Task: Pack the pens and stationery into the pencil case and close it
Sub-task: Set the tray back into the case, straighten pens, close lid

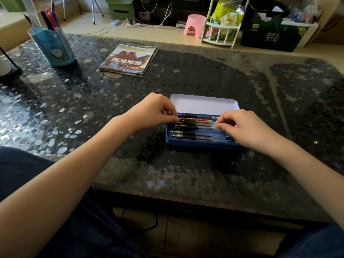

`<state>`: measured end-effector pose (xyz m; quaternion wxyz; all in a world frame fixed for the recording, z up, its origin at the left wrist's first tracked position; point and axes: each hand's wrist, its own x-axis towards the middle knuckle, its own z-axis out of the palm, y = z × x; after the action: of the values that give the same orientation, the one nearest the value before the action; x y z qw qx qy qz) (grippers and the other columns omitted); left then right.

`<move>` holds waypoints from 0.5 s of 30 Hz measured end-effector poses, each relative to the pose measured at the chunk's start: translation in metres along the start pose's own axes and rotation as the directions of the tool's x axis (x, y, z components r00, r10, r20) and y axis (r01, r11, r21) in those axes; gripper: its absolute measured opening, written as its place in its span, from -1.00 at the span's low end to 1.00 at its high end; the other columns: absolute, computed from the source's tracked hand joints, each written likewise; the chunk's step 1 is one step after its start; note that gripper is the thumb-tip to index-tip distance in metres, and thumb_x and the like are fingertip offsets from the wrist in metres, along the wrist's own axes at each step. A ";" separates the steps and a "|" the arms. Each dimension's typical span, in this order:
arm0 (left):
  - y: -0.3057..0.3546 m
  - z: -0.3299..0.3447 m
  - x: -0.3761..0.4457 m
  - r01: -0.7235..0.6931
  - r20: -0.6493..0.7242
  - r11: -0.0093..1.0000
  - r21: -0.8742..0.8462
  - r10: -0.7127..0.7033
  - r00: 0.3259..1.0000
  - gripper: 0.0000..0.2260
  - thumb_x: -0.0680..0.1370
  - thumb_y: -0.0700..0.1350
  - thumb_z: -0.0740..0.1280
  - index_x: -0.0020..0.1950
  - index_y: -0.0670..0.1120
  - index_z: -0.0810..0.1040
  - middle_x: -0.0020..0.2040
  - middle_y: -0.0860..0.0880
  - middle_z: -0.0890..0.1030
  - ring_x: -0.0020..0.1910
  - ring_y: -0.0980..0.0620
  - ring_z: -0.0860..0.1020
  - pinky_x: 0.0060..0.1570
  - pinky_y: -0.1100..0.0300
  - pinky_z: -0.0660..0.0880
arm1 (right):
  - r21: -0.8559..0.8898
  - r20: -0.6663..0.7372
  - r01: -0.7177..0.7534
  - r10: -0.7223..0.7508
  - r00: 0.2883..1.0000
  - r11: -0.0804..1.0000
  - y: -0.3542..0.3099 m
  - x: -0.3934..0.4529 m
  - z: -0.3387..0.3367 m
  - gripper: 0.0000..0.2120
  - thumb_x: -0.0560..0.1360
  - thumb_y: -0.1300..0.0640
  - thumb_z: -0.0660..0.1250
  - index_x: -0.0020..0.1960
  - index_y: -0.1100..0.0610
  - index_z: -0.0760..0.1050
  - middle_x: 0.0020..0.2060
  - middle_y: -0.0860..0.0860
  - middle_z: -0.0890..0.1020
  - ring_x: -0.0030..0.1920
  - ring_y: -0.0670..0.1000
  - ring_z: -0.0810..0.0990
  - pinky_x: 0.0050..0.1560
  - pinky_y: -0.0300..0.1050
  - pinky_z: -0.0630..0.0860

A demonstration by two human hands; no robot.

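A dark pebble-patterned table [186, 174] carries an open blue pencil case [202, 144], lid raised. The left hand [150, 112] pinches the pens [193, 127] at their left end; the right hand [247, 127], fingers curled, grasps their right end inside the case.

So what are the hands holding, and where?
Both hands pinch one pen lying in the open pencil case: the left hand at its left end, the right hand at its right end.

Pen ends [216, 127] under right hand [247, 130]
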<state>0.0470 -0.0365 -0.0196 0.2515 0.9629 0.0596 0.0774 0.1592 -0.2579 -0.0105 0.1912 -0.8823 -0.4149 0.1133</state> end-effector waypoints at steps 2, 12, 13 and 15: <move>-0.001 0.000 0.000 0.000 0.005 1.000 0.004 0.000 1.000 -0.91 0.45 -0.08 0.44 -0.12 -0.07 0.70 -0.19 0.08 0.61 -0.24 0.17 0.54 -0.07 0.12 0.55 | 0.079 -0.011 0.020 -0.019 1.000 0.997 -0.001 -0.002 0.003 -0.93 0.53 0.12 0.30 -0.10 -0.02 0.53 -0.24 -0.15 0.61 -0.21 -0.23 0.57 -0.17 -0.33 0.44; -0.002 -0.001 -0.001 -0.006 0.006 1.000 0.017 0.006 1.000 -0.91 0.45 -0.10 0.44 -0.10 -0.08 0.70 -0.13 0.00 0.66 -0.18 0.09 0.57 -0.04 0.11 0.54 | 0.163 -0.063 0.126 -0.117 0.991 0.979 0.006 -0.005 0.006 -0.90 0.37 0.11 0.50 -0.19 0.00 0.58 -0.24 -0.11 0.61 -0.26 -0.10 0.55 -0.23 -0.31 0.42; -0.001 -0.002 -0.001 -0.006 0.008 1.000 0.018 0.006 1.000 -0.91 0.44 -0.10 0.44 -0.10 -0.07 0.70 -0.12 0.00 0.66 -0.17 0.09 0.57 -0.04 0.11 0.54 | 0.139 -0.077 0.148 -0.139 0.987 0.979 0.007 -0.005 0.007 -0.92 0.37 0.12 0.49 -0.20 0.02 0.59 -0.24 -0.11 0.60 -0.26 -0.11 0.55 -0.22 -0.31 0.42; -0.001 -0.003 -0.002 -0.001 0.015 1.000 0.019 0.001 1.000 -0.90 0.44 -0.09 0.44 -0.09 -0.07 0.70 -0.11 0.00 0.67 -0.15 0.10 0.58 -0.03 0.10 0.54 | 0.094 -0.105 0.180 -0.170 0.980 0.979 0.007 -0.004 0.010 -0.95 0.40 0.12 0.47 -0.19 0.04 0.60 -0.25 -0.11 0.60 -0.24 -0.14 0.55 -0.22 -0.33 0.39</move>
<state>0.0448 -0.0343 -0.0180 0.2425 0.9659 0.0579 0.0700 0.1581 -0.2624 -0.0229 0.2655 -0.8357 -0.4749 0.0745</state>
